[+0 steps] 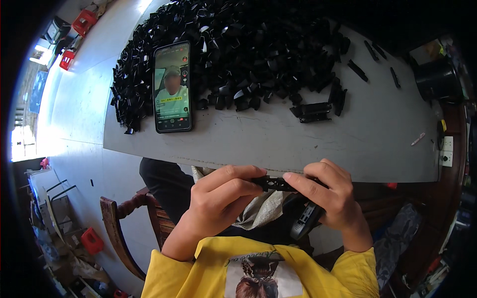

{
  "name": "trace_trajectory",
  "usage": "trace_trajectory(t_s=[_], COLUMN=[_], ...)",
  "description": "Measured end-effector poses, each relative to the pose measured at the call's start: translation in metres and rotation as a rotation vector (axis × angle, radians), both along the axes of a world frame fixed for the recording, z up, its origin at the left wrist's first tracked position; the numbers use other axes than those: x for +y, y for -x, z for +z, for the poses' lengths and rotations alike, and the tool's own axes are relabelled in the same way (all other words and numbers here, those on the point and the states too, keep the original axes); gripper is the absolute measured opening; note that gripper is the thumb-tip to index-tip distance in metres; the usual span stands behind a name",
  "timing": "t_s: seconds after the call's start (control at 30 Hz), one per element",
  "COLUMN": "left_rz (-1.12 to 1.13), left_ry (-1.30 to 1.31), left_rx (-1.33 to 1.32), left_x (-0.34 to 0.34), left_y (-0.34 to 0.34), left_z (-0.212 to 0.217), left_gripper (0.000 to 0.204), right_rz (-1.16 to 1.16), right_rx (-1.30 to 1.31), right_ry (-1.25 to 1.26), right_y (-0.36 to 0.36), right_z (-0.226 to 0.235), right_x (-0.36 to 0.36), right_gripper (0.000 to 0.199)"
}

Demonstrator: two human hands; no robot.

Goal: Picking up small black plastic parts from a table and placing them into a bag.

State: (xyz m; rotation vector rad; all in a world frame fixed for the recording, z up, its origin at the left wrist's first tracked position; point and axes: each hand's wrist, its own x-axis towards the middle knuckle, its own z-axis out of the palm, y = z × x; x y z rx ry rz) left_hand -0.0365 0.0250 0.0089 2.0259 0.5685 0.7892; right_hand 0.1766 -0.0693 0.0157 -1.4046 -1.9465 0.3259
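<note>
Just off the table's near edge, my left hand [221, 198] and my right hand [330, 191] pinch the two ends of a narrow black plastic part [276, 184] with cut-out slots. My left fingers are closed on its left end; the right thumb and index finger press on its other end. Below the right palm, a dark object with a grey edge [305, 221] hangs tilted, seemingly held by the lower fingers, which are hidden. Its kind cannot be made out. Beyond the hands, a large heap of small black plastic parts [238, 64] covers the table's far side.
A phone [172, 89] playing a video lies against the heap on the grey table [238, 141]. Several loose black strips [357, 71] and a pen [418, 139] are at the right. A black bucket [437, 79] stands beyond the right edge, a wooden chair [119, 223] at left.
</note>
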Motion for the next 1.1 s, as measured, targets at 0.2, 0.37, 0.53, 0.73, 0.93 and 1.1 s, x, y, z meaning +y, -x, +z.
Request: trace_trajectory(t_s=[0.2,0.37,0.53,0.73,0.93,1.1], left_rz=[-0.023,-0.135,-0.396,-0.332,-0.405,-0.502], left_ry=[-0.034,0.566,0.657,0.701,0.822,0.881], left_rx=[-0.003,-0.395,-0.384,-0.416,-0.535,-0.497], left_x=[0.0,-0.009,-0.019,-0.03,-0.035,-0.039], left_y=[0.001,-0.016,-0.019,-0.012,-0.007,-0.008], left_z=[-0.004,-0.001,0.0,-0.014,-0.022,-0.026], left_gripper=[0.018,0.04,0.058,0.058,0.051,0.054], right_rz=[0.012,0.254,0.237,0.218,0.217,0.256], right_rx=[-0.01,-0.042,-0.035,-0.047,-0.043,0.047], right_ry=[0.015,-0.057,-0.171,-0.193,-0.163,-0.168], right_y=[0.003,0.017,0.04,0.055,0.062,0.068], right_z=[-0.002,-0.012,-0.015,-0.027,-0.027,-0.017], right_x=[0.0,-0.002,-0.011,-0.019,-0.027,-0.019], right_gripper=[0.043,0.033,0.012,0.001,0.004,0.004])
